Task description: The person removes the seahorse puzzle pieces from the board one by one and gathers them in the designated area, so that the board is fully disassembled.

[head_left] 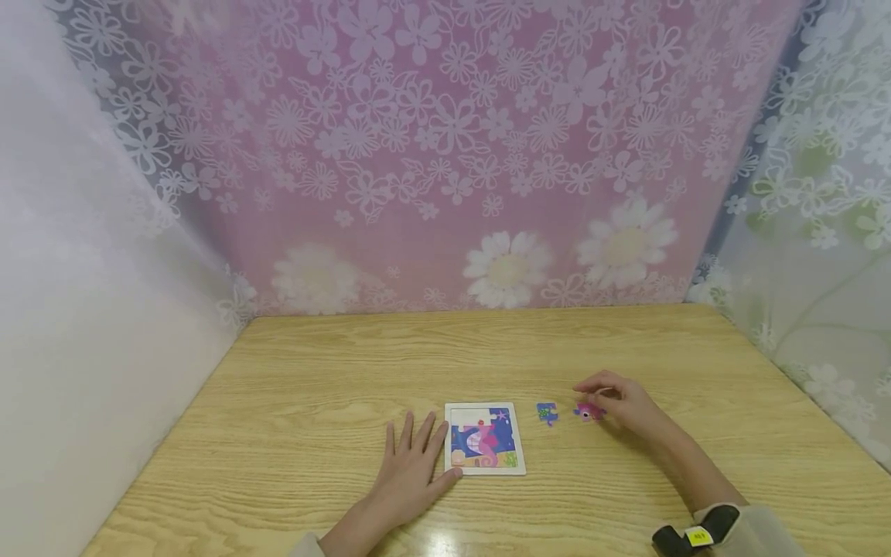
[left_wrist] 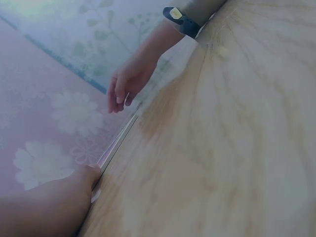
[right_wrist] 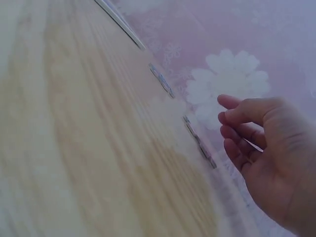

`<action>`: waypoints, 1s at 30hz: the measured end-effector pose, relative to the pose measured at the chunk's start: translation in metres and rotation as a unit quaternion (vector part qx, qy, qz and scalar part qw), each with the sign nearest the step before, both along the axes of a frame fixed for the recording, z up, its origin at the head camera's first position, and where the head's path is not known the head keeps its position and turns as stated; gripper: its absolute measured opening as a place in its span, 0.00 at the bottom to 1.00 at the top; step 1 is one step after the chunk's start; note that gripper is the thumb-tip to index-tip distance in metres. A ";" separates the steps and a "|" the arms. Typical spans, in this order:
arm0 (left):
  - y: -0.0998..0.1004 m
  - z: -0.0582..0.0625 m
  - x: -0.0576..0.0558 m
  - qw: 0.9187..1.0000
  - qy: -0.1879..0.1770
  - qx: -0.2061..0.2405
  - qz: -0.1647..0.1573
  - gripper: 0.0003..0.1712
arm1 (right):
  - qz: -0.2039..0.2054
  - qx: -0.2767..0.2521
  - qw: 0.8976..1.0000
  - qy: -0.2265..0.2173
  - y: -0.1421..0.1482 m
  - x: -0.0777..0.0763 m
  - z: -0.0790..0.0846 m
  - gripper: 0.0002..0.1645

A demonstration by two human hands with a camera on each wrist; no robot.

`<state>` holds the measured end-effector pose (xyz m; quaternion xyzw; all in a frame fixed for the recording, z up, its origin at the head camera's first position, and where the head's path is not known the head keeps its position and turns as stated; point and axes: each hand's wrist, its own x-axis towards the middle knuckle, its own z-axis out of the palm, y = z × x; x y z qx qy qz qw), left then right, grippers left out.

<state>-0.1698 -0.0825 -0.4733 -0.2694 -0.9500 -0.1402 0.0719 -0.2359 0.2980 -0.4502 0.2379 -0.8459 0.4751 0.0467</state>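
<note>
A wooden tabletop [head_left: 313, 387] fills the lower half of the head view, backed by a pink floral curtain [head_left: 445, 155] along its far edge.

Near the middle of the near edge lies a small square puzzle board [head_left: 485, 438] with a white frame. It shows a pink seahorse on blue, mostly filled in, with a bare white patch at its top left corner.

The left hand [head_left: 412, 464] lies flat on the tabletop, fingers straight and spread, touching the board's left side as if to steady it. It holds nothing.

The right hand [head_left: 623, 404] is toward the right edge, well apart from the board. Its fingers are curled down over a pink piece [head_left: 588, 412], and the fingertips seem to touch it. The right wrist view shows the fingers bent and relaxed, so this grip reads as not yet closed on the piece.

A blue piece [head_left: 547, 413] lies loose between the board and the pink piece.

This looks like the pick-up step. The next move likely calls for pinching the thin, flat pink piece by its edges, carrying it left past the blue piece, and turning it to match the gap.
</note>
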 end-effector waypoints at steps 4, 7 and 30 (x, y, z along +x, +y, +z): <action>0.000 -0.001 0.000 1.000 -0.003 -0.002 0.002 0.41 | 0.025 0.019 0.999 0.044 -0.011 0.002 0.010 0.11; 0.000 -0.001 0.000 1.000 -0.005 -0.002 0.002 0.42 | 0.055 0.019 0.997 0.055 -0.022 0.003 0.019 0.11; -0.001 0.000 -0.001 1.000 -0.019 -0.002 0.004 0.42 | 0.166 0.063 0.984 -0.013 -0.118 -0.014 0.028 0.11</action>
